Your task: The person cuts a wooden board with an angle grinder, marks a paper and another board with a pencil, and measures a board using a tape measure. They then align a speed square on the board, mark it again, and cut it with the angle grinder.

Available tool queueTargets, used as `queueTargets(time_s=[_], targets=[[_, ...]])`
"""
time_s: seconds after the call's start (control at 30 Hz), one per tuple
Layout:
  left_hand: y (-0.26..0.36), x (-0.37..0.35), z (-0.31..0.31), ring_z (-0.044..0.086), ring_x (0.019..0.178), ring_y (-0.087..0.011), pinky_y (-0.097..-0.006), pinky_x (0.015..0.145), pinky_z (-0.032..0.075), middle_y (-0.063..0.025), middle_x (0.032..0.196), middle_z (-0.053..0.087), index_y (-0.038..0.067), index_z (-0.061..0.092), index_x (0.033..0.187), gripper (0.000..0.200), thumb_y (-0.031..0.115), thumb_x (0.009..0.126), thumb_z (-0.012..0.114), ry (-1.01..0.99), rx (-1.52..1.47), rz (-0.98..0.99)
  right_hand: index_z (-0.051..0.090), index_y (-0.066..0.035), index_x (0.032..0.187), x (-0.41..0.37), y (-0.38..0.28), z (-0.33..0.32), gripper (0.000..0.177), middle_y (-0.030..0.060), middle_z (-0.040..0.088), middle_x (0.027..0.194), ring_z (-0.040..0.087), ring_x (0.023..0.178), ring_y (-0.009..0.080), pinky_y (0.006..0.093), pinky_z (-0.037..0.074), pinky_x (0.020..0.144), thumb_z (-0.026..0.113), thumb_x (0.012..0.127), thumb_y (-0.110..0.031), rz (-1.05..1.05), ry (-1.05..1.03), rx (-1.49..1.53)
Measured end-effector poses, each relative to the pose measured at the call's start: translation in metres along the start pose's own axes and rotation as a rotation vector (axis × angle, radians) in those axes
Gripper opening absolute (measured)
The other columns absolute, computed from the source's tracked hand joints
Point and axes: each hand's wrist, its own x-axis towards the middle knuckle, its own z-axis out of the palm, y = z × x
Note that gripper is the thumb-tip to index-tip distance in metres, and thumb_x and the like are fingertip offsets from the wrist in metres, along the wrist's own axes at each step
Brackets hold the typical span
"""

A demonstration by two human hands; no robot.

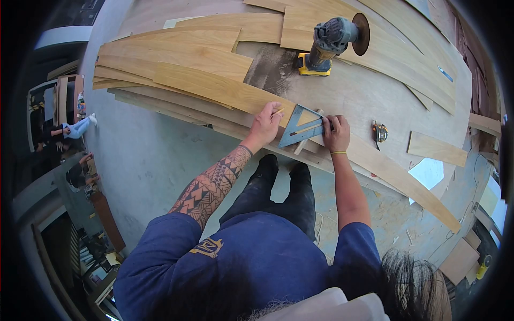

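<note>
Left hand: the tattooed-arm left hand (266, 124) pinches a thin yellow pencil (279, 111) between thumb and fingers; the remaining fingers are curled in; it sits over the near edge of the board, just beside the square.
Right hand: the right hand (336, 134), with a yellow band at the wrist, is at the right end of the square; fingers bent and bunched together; whether they pinch it or only press down, I cannot tell.
Square: a blue-grey, triangular, slotted layout square (292, 128) lies across the board, between the two hands.
Board: a long, light-brown, curved-ended wooden strip (377, 160) runs along the near side of the worktable (350, 99); its right end tapers.
Stick: a pale, narrow wooden stick (301, 147) shows partly beneath the square and projects toward the person.
Power tool: a grey-and-black angle grinder (327, 40) with a yellow-and-black battery base and brown disc stands upright beyond the square.
Tape: a black-and-silver tape measure (380, 132) rests right of the right hand; a short, rectangular wooden offcut (437, 148) lies farther right.
</note>
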Motion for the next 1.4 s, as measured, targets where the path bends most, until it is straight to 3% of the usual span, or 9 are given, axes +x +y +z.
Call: queueTargets(time_s=[0.07,0.27,0.7,0.87,0.9,0.97,1.17,1.33,1.4], targets=[[-0.003,0.003,0.006,0.075,0.111,-0.0353,-0.0430,0.095,0.058,-0.0222,0.118,0.075,0.001,0.059,0.132,0.033,0.020,0.105,0.058,0.053,-0.029,0.086,0.074,-0.014,0.098,0.001,-0.001,-0.001,0.011,0.0075,0.066,0.093,0.065,0.087,0.0310,0.0444,0.049,0.077,0.077,0.098,-0.024,0.008,-0.009,-0.002],[0.002,0.007,0.010,0.070,0.111,-0.0452,-0.0505,0.096,0.056,-0.0243,0.119,0.073,0.002,0.060,0.128,0.029,0.020,0.106,0.060,-0.018,0.138,0.144,0.073,-0.012,0.098,0.001,-0.001,-0.003,0.011,0.0085,0.066,0.093,0.065,0.087,0.0315,0.0446,0.049,0.078,0.077,0.098,-0.022,0.017,-0.022,0.004],[0.015,-0.010,0.009,0.069,0.105,-0.0492,-0.0554,0.093,0.054,-0.0280,0.112,0.072,0.003,0.059,0.129,0.027,0.012,0.104,0.061,-0.126,0.453,0.261,0.072,-0.013,0.096,-0.001,0.002,0.000,0.015,0.0069,0.065,0.093,0.065,0.088,0.0301,0.0443,0.048,0.077,0.078,0.097,-0.027,-0.014,0.011,-0.041],[0.009,-0.060,-0.022,0.069,0.100,-0.0491,-0.0566,0.086,0.056,-0.0292,0.107,0.072,0.003,0.061,0.127,0.027,0.014,0.102,0.062,-0.593,0.709,-0.007,0.071,-0.013,0.096,-0.004,0.003,0.001,0.015,0.0074,0.065,0.093,0.065,0.089,0.0304,0.0446,0.049,0.078,0.077,0.098,-0.027,0.000,-0.013,-0.028],[0.007,-0.072,-0.027,0.069,0.100,-0.0491,-0.0566,0.086,0.056,-0.0292,0.107,0.072,0.003,0.061,0.127,0.027,0.014,0.102,0.062,-0.583,0.716,-0.006,0.071,-0.013,0.096,-0.003,0.003,0.000,0.014,0.0077,0.065,0.093,0.065,0.090,0.0307,0.0446,0.049,0.078,0.077,0.098,-0.026,0.005,-0.021,-0.039],[0.006,-0.086,-0.034,0.075,0.098,-0.0399,-0.0492,0.084,0.058,-0.0233,0.102,0.075,0.004,0.063,0.127,0.027,0.016,0.103,0.064,-0.196,0.430,0.099,0.071,-0.013,0.097,0.000,0.002,0.002,0.013,0.0082,0.065,0.094,0.065,0.089,0.0314,0.0450,0.049,0.079,0.076,0.099,-0.025,0.003,-0.017,-0.016],[0.024,-0.039,-0.030,0.073,0.093,-0.0133,-0.0341,0.081,0.059,-0.0081,0.096,0.077,0.001,0.066,0.119,0.024,0.023,0.109,0.064,0.097,-0.002,-0.011,0.070,-0.009,0.099,-0.001,0.023,-0.015,0.009,0.0122,0.066,0.096,0.063,0.088,0.0349,0.0478,0.047,0.082,0.069,0.103,-0.017,0.053,0.145,0.094],[0.046,0.073,0.010,0.076,0.089,-0.0214,-0.0358,0.083,0.060,-0.0111,0.092,0.078,0.000,0.069,0.106,0.030,0.029,0.108,0.064,-0.038,-0.099,-0.135,0.070,-0.005,0.100,0.003,0.101,-0.065,0.018,0.0156,0.067,0.093,0.063,0.090,0.0381,0.0506,0.048,0.081,0.065,0.107,-0.020,0.367,0.440,-0.052],[0.044,0.106,0.027,0.077,0.096,-0.0355,-0.0440,0.088,0.061,-0.0206,0.101,0.079,-0.002,0.070,0.102,0.037,0.035,0.104,0.066,0.030,0.486,0.010,0.070,-0.003,0.104,0.004,0.122,-0.087,0.019,0.0172,0.068,0.096,0.065,0.093,0.0396,0.0511,0.050,0.085,0.063,0.108,-0.020,0.529,0.456,-0.216]])
